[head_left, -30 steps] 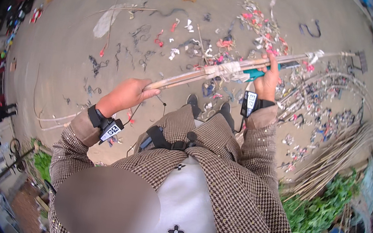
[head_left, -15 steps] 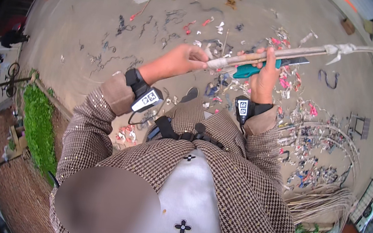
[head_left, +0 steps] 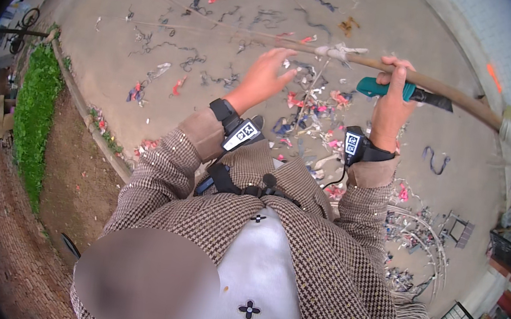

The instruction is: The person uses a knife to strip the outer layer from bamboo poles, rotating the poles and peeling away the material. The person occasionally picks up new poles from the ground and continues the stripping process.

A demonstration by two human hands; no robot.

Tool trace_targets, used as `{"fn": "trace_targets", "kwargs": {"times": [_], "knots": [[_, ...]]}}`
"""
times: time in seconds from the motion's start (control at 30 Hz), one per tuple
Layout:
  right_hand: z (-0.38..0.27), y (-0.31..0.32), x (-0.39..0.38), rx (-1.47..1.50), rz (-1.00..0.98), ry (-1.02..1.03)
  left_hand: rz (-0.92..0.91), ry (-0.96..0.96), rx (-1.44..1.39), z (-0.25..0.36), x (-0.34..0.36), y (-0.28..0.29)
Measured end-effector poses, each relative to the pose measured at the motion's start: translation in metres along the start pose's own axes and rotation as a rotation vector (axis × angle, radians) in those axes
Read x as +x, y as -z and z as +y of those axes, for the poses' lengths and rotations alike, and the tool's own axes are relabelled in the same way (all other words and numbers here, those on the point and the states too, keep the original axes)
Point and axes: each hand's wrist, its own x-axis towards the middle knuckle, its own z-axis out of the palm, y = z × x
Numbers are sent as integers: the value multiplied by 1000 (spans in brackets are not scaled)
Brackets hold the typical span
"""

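Note:
My right hand [head_left: 392, 103] is closed round a teal-handled knife [head_left: 369, 87], its dark blade pointing right. The same hand's fingers also hook over a long wooden pole [head_left: 446, 88], which slants across in front of me and thins out toward the far left. A knotted strip of whitish cloth [head_left: 340, 54] is wrapped round the pole, left of my right hand. Nearer that strip, my left hand [head_left: 264, 79] hovers just below the thin part of the pole, thumb and fingers apart, with nothing visible in it.
Scraps of cloth and plastic [head_left: 319, 107] litter the concrete ground ahead. Bent canes [head_left: 438, 252] lie in a curve at the right, near a small metal frame [head_left: 457, 230]. A curb [head_left: 104, 147] and a green plant bed [head_left: 33, 126] run along the left.
My left hand has let go of the cloth-wrapped poles and opened. In my right hand, the pole has shifted leftward, its thin end reaching far left. The knife stays in that hand.

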Motion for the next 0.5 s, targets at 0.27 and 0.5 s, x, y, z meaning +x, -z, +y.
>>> {"fn": "trace_targets", "kwargs": {"times": [0.27,0.5], "knots": [[-1,-1,0,11,-74,84,131,-11,-22,15,43,-8],[12,21,-18,178,-108,-45,-532,168,34,-10,87,-13]]}}
